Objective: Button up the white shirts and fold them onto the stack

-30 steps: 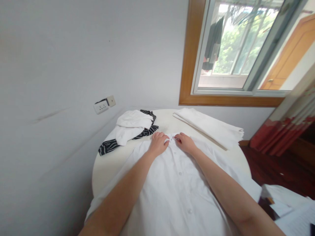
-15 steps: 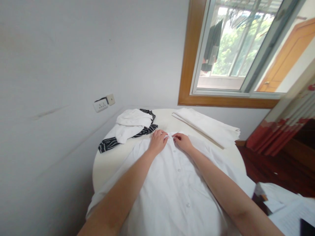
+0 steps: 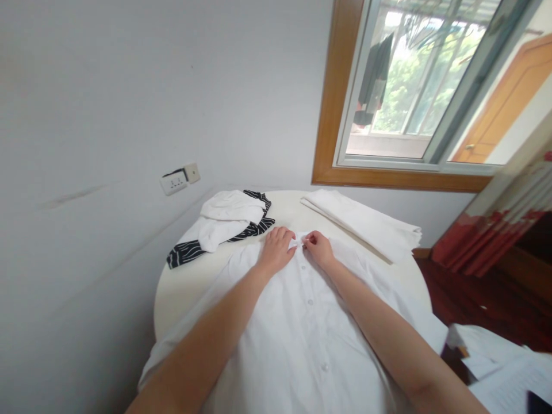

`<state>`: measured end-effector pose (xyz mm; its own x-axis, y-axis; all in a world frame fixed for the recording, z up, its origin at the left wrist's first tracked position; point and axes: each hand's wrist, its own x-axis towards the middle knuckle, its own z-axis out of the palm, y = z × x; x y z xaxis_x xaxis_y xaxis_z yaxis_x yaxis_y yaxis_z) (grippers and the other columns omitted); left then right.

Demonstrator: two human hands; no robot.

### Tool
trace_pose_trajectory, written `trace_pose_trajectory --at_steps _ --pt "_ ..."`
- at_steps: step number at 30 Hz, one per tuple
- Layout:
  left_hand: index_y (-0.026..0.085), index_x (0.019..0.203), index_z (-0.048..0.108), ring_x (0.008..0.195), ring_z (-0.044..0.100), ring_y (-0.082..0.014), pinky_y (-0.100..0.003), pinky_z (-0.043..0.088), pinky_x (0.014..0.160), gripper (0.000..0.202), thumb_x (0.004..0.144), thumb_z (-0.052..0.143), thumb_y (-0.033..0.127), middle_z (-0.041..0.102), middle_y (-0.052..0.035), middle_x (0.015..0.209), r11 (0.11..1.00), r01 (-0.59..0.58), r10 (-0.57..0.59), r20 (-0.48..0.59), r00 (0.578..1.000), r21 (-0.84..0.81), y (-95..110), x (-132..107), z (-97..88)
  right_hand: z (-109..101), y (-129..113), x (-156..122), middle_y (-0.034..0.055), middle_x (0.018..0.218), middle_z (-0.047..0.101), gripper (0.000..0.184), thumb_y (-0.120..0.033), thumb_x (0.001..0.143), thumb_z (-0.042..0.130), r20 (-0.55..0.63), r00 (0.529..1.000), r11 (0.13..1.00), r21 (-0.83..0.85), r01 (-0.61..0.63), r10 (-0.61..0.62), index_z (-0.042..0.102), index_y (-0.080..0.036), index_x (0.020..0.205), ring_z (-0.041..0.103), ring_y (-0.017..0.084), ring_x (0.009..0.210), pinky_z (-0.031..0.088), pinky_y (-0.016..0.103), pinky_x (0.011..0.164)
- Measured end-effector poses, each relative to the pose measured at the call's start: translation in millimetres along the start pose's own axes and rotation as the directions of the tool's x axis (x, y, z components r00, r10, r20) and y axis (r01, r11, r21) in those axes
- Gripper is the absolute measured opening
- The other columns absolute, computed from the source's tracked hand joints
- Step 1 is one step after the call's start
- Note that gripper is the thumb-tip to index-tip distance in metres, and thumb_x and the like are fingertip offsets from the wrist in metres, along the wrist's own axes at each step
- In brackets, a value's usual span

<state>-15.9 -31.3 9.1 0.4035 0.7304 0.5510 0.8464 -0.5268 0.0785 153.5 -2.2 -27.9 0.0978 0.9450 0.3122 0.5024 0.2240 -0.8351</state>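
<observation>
Bare tabletop runs along the left rim of the round table [image 3: 176,290], and another gap lies at the far side, between the piled white and black-striped clothes [image 3: 228,215] on the left and the folded white cloth [image 3: 362,224] on the right. The wall [image 3: 107,115] bars the way beyond. Only a narrow slot separates the left hand [image 3: 276,251] from the right hand [image 3: 319,248].

a lightly creased white shirt [image 3: 280,333] lies spread over the pale table [image 3: 176,287], button front up
</observation>
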Motion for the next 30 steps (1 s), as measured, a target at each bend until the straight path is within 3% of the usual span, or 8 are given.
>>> trace_pose_trajectory --at_steps 3,7,12,17,21,27,30 --pt "0.021 0.093 0.058 0.102 0.046 -0.0237 -0.039 0.035 0.091 0.015 0.089 0.048 0.031 0.055 -0.0069 0.098 0.998 -0.009 0.006 0.053 0.999 0.067 9.6 0.7 -1.1 -0.1 3.6 -1.4 -0.0052 0.064 0.059 0.020 -0.024 0.074 0.054 -0.045 0.998 0.995 0.090 0.044 -0.040 0.051 -0.022 0.093 0.058 0.014 0.062 0.043 0.025 0.064" --pt "0.019 0.093 0.058 0.098 0.049 -0.0241 -0.039 0.037 0.085 0.018 0.091 0.044 0.030 0.056 -0.0083 0.095 0.992 0.030 -0.043 0.101 0.994 0.120 14.7 1.0 9.6 -4.1 5.7 -2.9 -0.0050 0.065 0.055 0.019 -0.025 0.073 0.052 -0.084 0.995 0.987 0.144 0.065 -0.053 0.048 -0.022 0.091 0.055 0.014 0.063 0.043 0.025 0.063" --pt "0.020 0.096 0.057 0.097 0.051 -0.0220 -0.035 0.038 0.084 0.015 0.090 0.047 0.030 0.057 -0.0064 0.097 0.998 0.057 -0.062 0.143 0.988 0.039 10.1 3.2 22.5 -10.8 5.9 -3.8 -0.0033 0.071 0.055 0.019 -0.028 0.076 0.049 -0.075 0.996 0.979 0.193 0.068 -0.055 0.051 -0.022 0.094 0.054 0.014 0.065 0.044 0.026 0.065" --pt "0.020 0.096 0.058 0.097 0.052 -0.0216 -0.034 0.039 0.084 0.015 0.088 0.051 0.031 0.057 -0.0054 0.098 0.999 0.045 -0.043 0.150 0.988 -0.009 8.0 4.0 24.0 -15.8 1.9 -1.7 -0.0039 0.070 0.052 0.021 -0.027 0.075 0.049 -0.122 0.991 0.944 0.319 0.090 -0.053 0.052 -0.023 0.095 0.052 0.013 0.062 0.044 0.027 0.063" --pt "0.021 0.095 0.058 0.098 0.052 -0.0215 -0.033 0.040 0.084 0.014 0.086 0.055 0.030 0.058 -0.0052 0.098 0.997 0.073 -0.069 0.170 0.983 -0.015 11.1 5.3 22.6 -24.2 -10.6 0.4 -0.0043 0.070 0.050 0.022 -0.030 0.070 0.057 -0.176 0.984 0.843 0.533 0.065 0.035 0.055 -0.024 0.092 0.050 0.012 0.063 0.044 0.025 0.059" --pt "0.020 0.094 0.058 0.098 0.053 -0.0215 -0.033 0.041 0.084 0.016 0.086 0.055 0.033 0.059 -0.0058 0.097 0.992 0.125 -0.124 0.185 0.975 0.006 15.5 7.1 22.3 -43.6 -26.3 2.0 -0.0064 0.068 0.051 0.032 -0.029 0.061 0.068 -0.114 0.975 0.623 0.781 -0.030 0.189 0.058 -0.025 0.092 0.047 0.009 0.059 0.041 0.021 0.055" --pt "0.019 0.092 0.058 0.097 0.054 -0.0218 -0.033 0.041 0.083 0.018 0.088 0.051 0.035 0.058 -0.0068 0.096 0.990 0.138 -0.140 0.179 0.974 0.024 17.3 7.3 22.6 -41.3 -22.8 2.0 -0.0079 0.062 0.050 0.036 -0.032 0.060 0.071 -0.068 0.975 0.570 0.819 -0.066 0.210 0.056 -0.024 0.092 0.047 0.009 0.055 0.041 0.021 0.053"
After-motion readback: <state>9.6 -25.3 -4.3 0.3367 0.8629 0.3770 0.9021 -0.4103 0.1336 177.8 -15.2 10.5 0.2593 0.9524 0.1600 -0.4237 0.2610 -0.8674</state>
